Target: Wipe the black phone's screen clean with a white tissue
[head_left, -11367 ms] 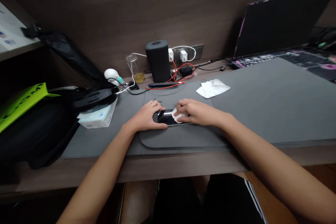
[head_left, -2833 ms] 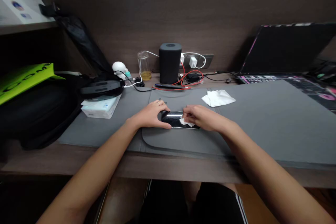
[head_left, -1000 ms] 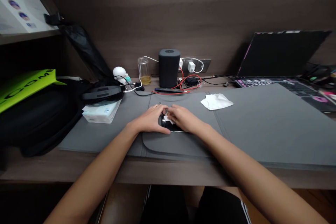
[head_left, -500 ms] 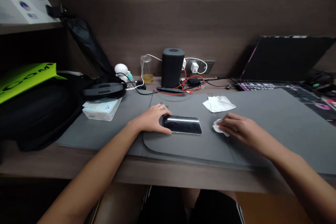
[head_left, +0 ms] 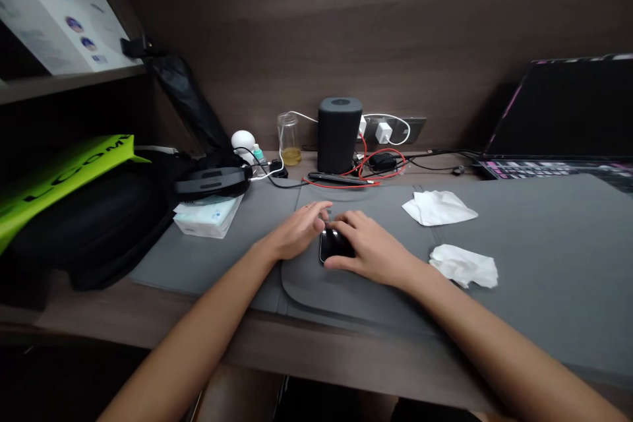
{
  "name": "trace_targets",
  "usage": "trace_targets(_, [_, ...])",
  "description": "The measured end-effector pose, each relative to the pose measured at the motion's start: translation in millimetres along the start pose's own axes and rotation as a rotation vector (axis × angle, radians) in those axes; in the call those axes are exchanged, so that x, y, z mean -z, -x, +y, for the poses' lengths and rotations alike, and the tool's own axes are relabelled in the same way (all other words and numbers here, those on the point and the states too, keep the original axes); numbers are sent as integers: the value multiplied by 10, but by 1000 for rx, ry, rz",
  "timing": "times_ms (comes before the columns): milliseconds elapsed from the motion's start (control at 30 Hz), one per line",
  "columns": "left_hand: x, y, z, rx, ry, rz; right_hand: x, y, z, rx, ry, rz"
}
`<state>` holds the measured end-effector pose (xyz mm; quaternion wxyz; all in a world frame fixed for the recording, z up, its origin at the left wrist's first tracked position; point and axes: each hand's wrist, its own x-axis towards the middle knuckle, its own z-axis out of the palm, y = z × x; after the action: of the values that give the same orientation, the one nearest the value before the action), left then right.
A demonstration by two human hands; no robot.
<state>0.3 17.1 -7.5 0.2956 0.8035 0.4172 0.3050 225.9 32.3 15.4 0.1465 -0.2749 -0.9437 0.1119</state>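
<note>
A smartphone (head_left: 332,245) with a black, glossy screen lies flat on the grey desk mat (head_left: 237,270). Spread over its right part is my right hand (head_left: 370,247), thumb at the near edge and fingers at the far edge, gripping it and hiding much of it. My left hand (head_left: 299,231) hovers just off the phone's left end, fingers extended and apart, holding nothing. To the right lies a crumpled white tissue (head_left: 465,266), partly behind my right forearm. Farther back rests a flatter white tissue (head_left: 440,208).
A black speaker (head_left: 340,135) stands at the back among red and white cables, beside a glass jar (head_left: 289,138). An open laptop (head_left: 568,112) occupies the far right. At left are a tissue pack (head_left: 208,215) and a black bag (head_left: 113,217).
My right hand has let go of the crumpled tissue, leaving it on the mat, and moved left onto the phone. My left hand has released the phone's left end. The view has shifted.
</note>
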Motion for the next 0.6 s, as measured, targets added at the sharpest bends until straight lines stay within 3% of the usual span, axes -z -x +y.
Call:
trace_targets(200, [-15, -4, 15, 26, -58, -19, -210, -79, -24, -9, 5, -3])
trace_targets(600, [18, -3, 62, -46, -94, -30, -236, -145, -106, -105, -16, -22])
